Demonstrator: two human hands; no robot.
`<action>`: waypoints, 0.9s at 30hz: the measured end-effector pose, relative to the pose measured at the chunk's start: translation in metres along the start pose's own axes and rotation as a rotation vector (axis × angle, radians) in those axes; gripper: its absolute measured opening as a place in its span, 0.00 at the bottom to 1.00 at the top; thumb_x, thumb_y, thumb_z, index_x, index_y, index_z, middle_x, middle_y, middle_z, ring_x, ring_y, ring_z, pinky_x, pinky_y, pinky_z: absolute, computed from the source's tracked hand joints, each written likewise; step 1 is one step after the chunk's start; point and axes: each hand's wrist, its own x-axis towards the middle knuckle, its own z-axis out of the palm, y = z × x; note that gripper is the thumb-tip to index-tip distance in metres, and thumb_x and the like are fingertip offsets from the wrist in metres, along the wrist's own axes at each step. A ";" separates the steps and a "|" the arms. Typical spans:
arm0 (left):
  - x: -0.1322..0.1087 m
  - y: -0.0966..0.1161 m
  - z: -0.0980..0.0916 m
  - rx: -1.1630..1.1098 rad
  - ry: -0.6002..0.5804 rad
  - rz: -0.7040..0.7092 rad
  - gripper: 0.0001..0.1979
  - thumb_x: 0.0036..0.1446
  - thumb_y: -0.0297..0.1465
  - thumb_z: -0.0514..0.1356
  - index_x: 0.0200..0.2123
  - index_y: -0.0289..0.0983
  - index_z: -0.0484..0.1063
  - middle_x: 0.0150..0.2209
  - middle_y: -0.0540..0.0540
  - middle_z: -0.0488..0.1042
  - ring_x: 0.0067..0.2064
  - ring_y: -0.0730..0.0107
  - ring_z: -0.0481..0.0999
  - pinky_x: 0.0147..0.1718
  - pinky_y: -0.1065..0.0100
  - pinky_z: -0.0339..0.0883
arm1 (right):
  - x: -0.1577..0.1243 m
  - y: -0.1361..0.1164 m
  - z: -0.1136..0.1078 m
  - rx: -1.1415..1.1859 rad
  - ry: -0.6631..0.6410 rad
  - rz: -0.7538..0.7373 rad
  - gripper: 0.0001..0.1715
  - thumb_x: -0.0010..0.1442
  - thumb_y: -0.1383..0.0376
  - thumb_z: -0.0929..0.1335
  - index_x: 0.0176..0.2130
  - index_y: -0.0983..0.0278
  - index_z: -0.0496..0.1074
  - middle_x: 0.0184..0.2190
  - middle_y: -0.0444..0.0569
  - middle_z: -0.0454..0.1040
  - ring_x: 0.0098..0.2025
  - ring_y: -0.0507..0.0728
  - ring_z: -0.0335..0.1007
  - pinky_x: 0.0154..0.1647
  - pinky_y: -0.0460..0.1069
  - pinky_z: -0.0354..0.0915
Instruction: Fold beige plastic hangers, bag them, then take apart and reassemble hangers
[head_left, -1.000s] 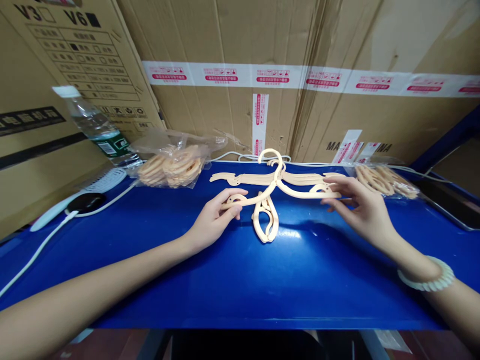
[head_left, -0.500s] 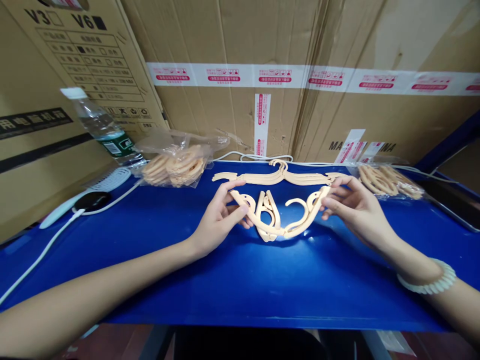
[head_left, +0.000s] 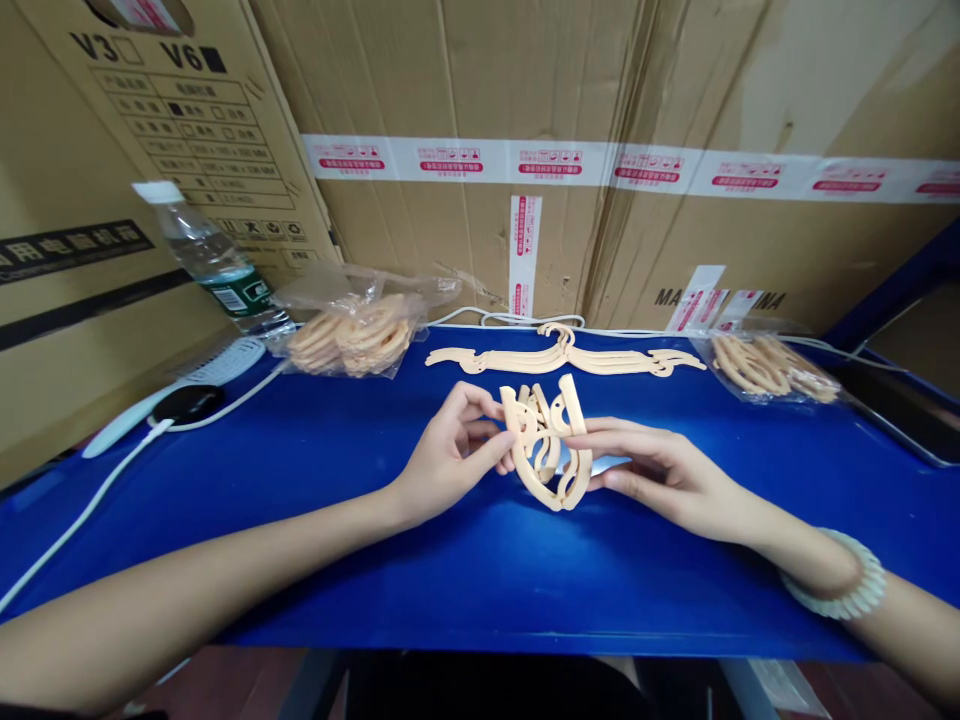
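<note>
Between my two hands is a cream folding clothes hanger (head_left: 534,484), its two arms swung up into a narrow V. My left hand (head_left: 450,455) pinches the left arm between thumb and fingers. On the other side, my right hand (head_left: 664,475) has its fingers closed on the right arm. Just behind it, partly hidden, a folded hanger (head_left: 551,455) rests on the blue table. Farther back, several unfolded hangers (head_left: 517,362) lie stacked with their hooks together.
Clear bags of folded hangers stand at the back left (head_left: 360,335) and back right (head_left: 772,365). To the left are a water bottle (head_left: 225,275), a pale brush (head_left: 217,362) and a black round device (head_left: 187,403) with a white cable. Cardboard boxes (head_left: 450,80) wall the back; a dark tablet-like object (head_left: 900,410) lies right.
The held hanger's arms have folded from a wide spread to a narrow V. My right hand has moved left and slightly nearer; my left hand has shifted a little right.
</note>
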 end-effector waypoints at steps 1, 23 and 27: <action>-0.001 0.000 0.000 0.030 -0.020 0.006 0.11 0.63 0.28 0.63 0.39 0.38 0.60 0.33 0.52 0.74 0.30 0.75 0.78 0.30 0.73 0.75 | 0.000 0.000 -0.001 -0.013 0.002 -0.002 0.20 0.68 0.60 0.69 0.58 0.56 0.75 0.60 0.53 0.72 0.61 0.62 0.69 0.57 0.53 0.72; -0.004 0.008 -0.003 0.066 -0.341 0.007 0.25 0.66 0.25 0.58 0.65 0.38 0.59 0.56 0.38 0.75 0.54 0.62 0.78 0.58 0.57 0.71 | -0.004 0.002 -0.003 0.013 0.019 0.013 0.23 0.68 0.62 0.69 0.61 0.53 0.71 0.65 0.52 0.65 0.65 0.63 0.65 0.56 0.54 0.73; -0.006 0.004 -0.006 0.213 -0.399 0.124 0.28 0.65 0.25 0.58 0.67 0.41 0.58 0.67 0.37 0.63 0.64 0.55 0.69 0.64 0.53 0.65 | -0.005 0.002 -0.004 0.002 -0.067 0.032 0.23 0.69 0.62 0.68 0.62 0.54 0.70 0.65 0.53 0.66 0.64 0.63 0.66 0.59 0.57 0.71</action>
